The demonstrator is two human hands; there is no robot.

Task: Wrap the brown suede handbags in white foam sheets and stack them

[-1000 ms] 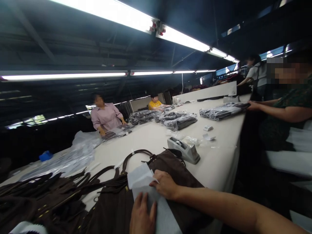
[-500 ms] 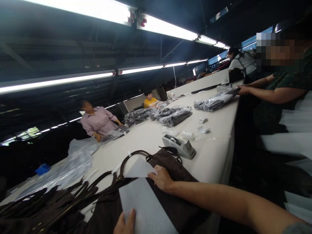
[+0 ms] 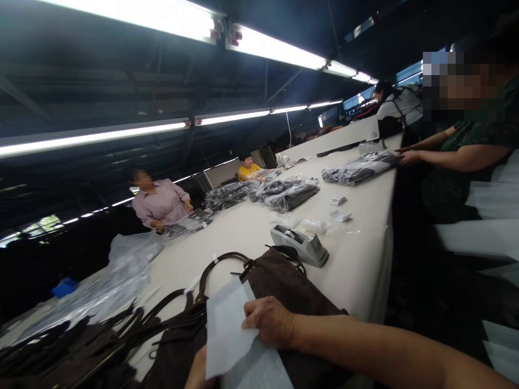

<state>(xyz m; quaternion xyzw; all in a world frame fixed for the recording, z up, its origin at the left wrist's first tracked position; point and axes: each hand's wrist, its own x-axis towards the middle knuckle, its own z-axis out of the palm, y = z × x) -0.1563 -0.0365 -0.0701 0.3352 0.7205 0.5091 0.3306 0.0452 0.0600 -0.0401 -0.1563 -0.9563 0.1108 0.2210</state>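
The right hand point(image 3: 271, 323) pinches the edge of a thin white paper-like sheet point(image 3: 226, 327) between thumb and fingers. The left hand point(image 3: 198, 368) is partly hidden behind it; its grasp cannot be told. The sheet lies over a dark brown fabric bag with looped handles point(image 3: 284, 278) on the pale worktop point(image 3: 351, 273). Judged light, limp and easily creased or torn, the sheet is best held flat by opposite edges; the bag appears soft, foldable.
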